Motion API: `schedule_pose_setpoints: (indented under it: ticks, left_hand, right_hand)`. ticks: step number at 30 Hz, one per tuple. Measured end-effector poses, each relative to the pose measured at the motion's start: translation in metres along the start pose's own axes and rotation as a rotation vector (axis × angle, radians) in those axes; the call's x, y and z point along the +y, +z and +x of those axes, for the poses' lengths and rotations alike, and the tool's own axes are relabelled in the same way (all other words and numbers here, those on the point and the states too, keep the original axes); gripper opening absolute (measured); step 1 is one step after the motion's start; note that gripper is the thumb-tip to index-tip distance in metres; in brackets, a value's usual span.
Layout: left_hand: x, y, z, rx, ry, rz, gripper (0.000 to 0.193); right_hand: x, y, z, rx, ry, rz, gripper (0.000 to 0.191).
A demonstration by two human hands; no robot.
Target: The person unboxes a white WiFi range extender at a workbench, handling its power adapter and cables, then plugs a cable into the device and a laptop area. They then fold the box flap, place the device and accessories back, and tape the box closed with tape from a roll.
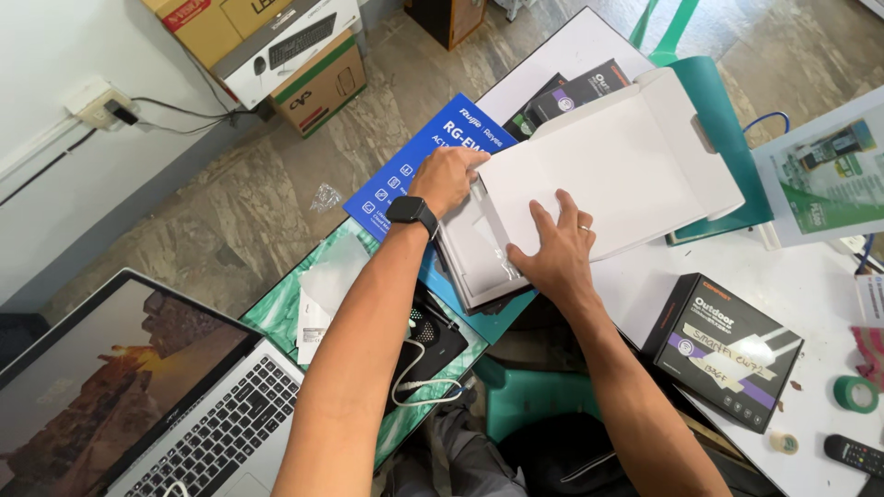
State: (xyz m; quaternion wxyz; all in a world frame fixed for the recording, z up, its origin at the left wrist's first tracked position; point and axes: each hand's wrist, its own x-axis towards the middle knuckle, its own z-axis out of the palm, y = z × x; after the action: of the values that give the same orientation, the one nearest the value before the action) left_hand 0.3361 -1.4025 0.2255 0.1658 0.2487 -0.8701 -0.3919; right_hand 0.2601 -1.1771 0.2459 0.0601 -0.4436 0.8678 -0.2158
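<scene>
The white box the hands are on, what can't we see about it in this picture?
- Head view: the inside of the white box is hidden by its raised flap.
- The left hand covers the box's corner and hides its own fingertips.
- The right hand lies flat, hiding the tray under its palm.
- The blue box is partly hidden beneath.
</scene>
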Motion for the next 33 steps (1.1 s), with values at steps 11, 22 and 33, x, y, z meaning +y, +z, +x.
schedule_pose_setpoints:
  ticks: [11, 22, 33]
  left_hand:
    - [-0.006, 0.011, -0.013, -0.129, 0.101, 0.41, 0.07]
    - [-0.016, 0.02, -0.007, -0.106, 0.27, 0.411, 0.068]
    - [0.021, 0.035, 0.003, -0.241, 0.202, 0.515, 0.059]
  right_hand:
    - [0.009, 0.031, -0.005, 0.109, -0.1, -0.103, 0.074]
    - [0.004, 0.015, 0.006, -0.018, -0.096, -0.045, 0.077]
    - [0.007, 0.029, 0.003, 0.097, -0.165, -0.21, 0.077]
